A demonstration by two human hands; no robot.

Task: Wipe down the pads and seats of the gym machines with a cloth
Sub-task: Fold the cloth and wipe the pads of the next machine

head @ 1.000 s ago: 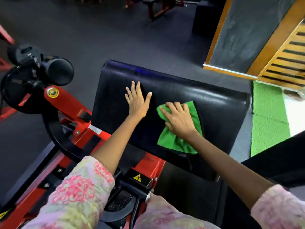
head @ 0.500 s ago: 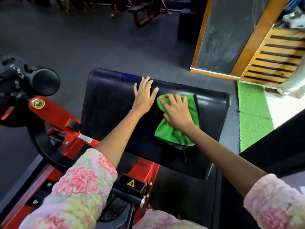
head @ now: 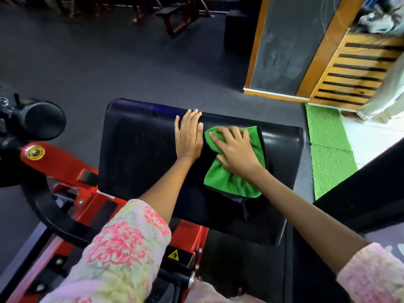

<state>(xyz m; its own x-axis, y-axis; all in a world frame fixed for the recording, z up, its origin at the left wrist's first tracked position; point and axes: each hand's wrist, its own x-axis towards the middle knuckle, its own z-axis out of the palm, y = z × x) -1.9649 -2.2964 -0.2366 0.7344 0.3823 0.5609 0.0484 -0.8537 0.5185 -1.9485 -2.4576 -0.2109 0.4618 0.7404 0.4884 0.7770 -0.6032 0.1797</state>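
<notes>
A wide black padded rest of a red gym machine fills the middle of the head view. My left hand lies flat on the pad, fingers straight and reaching over its far edge. Just to its right, my right hand presses a green cloth onto the pad with fingers spread. The cloth bunches under the palm and trails toward the pad's near edge.
The red machine frame and a black roller handle stand at the left. A green mat and a slatted wooden panel are at the right. Dark rubber floor and a bench lie beyond.
Both hands have slid away from me toward the pad's far edge. The cloth moved with my right hand, and my left fingertips now reach the far rim.
</notes>
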